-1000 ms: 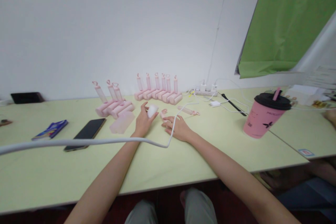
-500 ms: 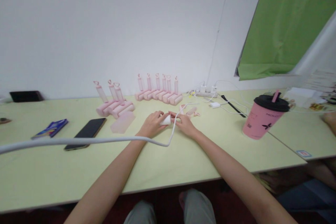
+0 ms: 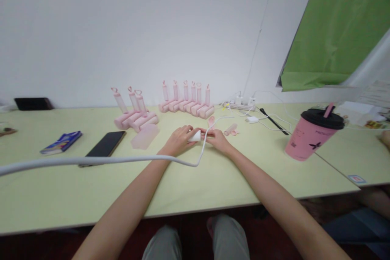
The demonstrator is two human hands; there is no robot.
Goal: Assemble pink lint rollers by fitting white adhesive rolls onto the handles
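Note:
My left hand (image 3: pixel 179 139) is closed around a small white cylinder (image 3: pixel 195 136) lying level just above the table. At the cylinder's right end, the fingers of my right hand (image 3: pixel 217 140) are pinched together; what they grip is too small and partly hidden. A white cable (image 3: pixel 164 159) crosses the view in front of both hands. Just beyond the right hand lie a clear pink tube (image 3: pixel 230 129), a small pink ring-like part (image 3: pixel 234 133) and a flat pink piece (image 3: pixel 211 121). Left of the left hand is a translucent pink sheet (image 3: pixel 145 136).
Pink cylinders carrying upright clear tubes with heart-shaped loops form a left group (image 3: pixel 137 121) and a back group (image 3: pixel 186 106). A black phone (image 3: pixel 106 144), a blue packet (image 3: pixel 61 142), a pink cup (image 3: pixel 312 134), a power strip (image 3: pixel 242 106) and a black strap (image 3: pixel 274 122) lie around.
The camera view has shifted slightly. Both hands stay together at the white cylinder, and the right hand's fingers have shifted a little at its end.

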